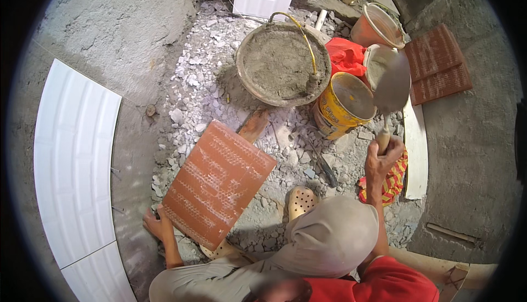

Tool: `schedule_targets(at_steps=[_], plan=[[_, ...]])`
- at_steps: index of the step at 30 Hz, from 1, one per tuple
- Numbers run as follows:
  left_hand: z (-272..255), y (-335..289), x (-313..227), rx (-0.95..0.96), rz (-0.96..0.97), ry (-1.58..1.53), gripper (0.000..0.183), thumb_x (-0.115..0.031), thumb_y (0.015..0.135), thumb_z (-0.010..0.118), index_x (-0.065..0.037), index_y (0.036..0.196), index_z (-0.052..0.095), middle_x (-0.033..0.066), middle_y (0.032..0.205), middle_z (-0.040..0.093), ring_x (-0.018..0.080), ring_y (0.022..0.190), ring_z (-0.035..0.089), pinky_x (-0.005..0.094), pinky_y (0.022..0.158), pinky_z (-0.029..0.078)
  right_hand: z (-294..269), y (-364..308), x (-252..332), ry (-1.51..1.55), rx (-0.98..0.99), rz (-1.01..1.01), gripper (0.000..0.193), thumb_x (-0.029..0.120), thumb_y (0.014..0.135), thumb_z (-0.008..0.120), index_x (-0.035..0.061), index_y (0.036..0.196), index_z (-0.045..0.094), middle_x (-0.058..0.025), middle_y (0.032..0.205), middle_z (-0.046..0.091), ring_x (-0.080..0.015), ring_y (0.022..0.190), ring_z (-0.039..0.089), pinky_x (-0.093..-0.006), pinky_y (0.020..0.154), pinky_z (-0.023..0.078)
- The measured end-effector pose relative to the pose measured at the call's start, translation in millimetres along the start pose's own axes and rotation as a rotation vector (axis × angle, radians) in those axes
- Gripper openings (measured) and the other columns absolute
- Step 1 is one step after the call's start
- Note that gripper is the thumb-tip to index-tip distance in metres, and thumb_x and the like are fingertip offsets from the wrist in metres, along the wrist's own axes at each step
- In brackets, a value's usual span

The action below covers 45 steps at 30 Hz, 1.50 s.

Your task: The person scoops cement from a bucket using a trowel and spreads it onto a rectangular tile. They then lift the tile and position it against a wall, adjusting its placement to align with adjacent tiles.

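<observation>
My left hand [155,223] grips the lower corner of a square terracotta-coloured tile [218,182]. The tile is tilted up on the rubble with its scored back showing. My right hand [385,156] is closed on the wooden handle of a trowel [390,79], raised at the right. The trowel's broad blade carries grey mortar and hovers above a yellow bucket [343,107] with grey mix inside. A round basin of mortar [280,63] sits just behind the tile.
White glazed tiles [74,159] cover the surface at left. Grey rubble [197,77] covers the floor. An orange bucket [379,24], red cloth [346,55], stacked brown tiles [439,66] and a white strip [415,148] are at right. My sandalled foot [302,200] rests near the tile.
</observation>
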<state>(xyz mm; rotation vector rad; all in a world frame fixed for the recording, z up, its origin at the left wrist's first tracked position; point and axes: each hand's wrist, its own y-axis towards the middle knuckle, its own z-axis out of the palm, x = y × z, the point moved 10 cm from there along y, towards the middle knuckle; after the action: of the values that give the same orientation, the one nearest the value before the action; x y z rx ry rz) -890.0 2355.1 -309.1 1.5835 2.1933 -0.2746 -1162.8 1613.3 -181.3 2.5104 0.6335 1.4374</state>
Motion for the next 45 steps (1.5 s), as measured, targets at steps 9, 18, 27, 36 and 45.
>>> schedule_targets(at_steps=[9, 18, 27, 36, 45], plan=[[-14, -2, -147, 0.130, 0.269, -0.217, 0.051, -0.034, 0.099, 0.071, 0.002, 0.133, 0.060, 0.0215, 0.133, 0.057, 0.0346, 0.124, 0.056, 0.0464, 0.107, 0.045, 93, 42, 138, -0.217, 0.400, -0.568, 0.054, 0.008, 0.089, 0.068, 0.0096, 0.141, 0.054, -0.0186, 0.109, 0.065, -0.0397, 0.102, 0.066, -0.0493, 0.083, 0.055], [0, -18, -141, 0.227, 0.172, -0.314, 0.046, -0.036, 0.098, 0.072, 0.000, 0.127, 0.065, 0.0180, 0.129, 0.059, 0.0313, 0.119, 0.059, 0.0448, 0.102, 0.048, 75, 30, 105, -0.317, 0.693, -0.277, 0.041, 0.024, 0.098, 0.066, 0.0048, 0.134, 0.061, -0.0244, 0.102, 0.072, -0.0461, 0.095, 0.069, -0.0519, 0.081, 0.053], [4, -26, -106, 0.213, 0.170, -0.399, 0.050, -0.041, 0.099, 0.071, 0.000, 0.127, 0.065, 0.0171, 0.127, 0.058, 0.0311, 0.118, 0.059, 0.0430, 0.102, 0.047, 76, -44, 106, -0.407, 0.894, -0.015, 0.039, 0.034, 0.103, 0.059, 0.0032, 0.126, 0.062, -0.0269, 0.100, 0.072, -0.0506, 0.095, 0.068, -0.0541, 0.080, 0.051], [-3, -64, -8, -0.053, -0.025, -0.177, 0.066, -0.036, 0.097, 0.072, 0.006, 0.143, 0.049, 0.0248, 0.142, 0.050, 0.0349, 0.128, 0.052, 0.0497, 0.106, 0.045, 175, 38, 157, -0.628, 0.688, -0.414, 0.034, 0.030, 0.098, 0.064, 0.0022, 0.118, 0.066, -0.0274, 0.106, 0.072, -0.0494, 0.099, 0.069, -0.0545, 0.084, 0.053], [43, -105, 28, 0.164, -0.214, -0.485, 0.058, -0.027, 0.098, 0.071, 0.006, 0.139, 0.048, 0.0175, 0.122, 0.060, 0.0243, 0.105, 0.060, 0.0399, 0.097, 0.048, 190, 48, 154, -0.624, 0.755, -0.603, 0.023, 0.019, 0.097, 0.058, 0.0049, 0.113, 0.066, -0.0218, 0.107, 0.071, -0.0439, 0.102, 0.068, -0.0544, 0.086, 0.053]])
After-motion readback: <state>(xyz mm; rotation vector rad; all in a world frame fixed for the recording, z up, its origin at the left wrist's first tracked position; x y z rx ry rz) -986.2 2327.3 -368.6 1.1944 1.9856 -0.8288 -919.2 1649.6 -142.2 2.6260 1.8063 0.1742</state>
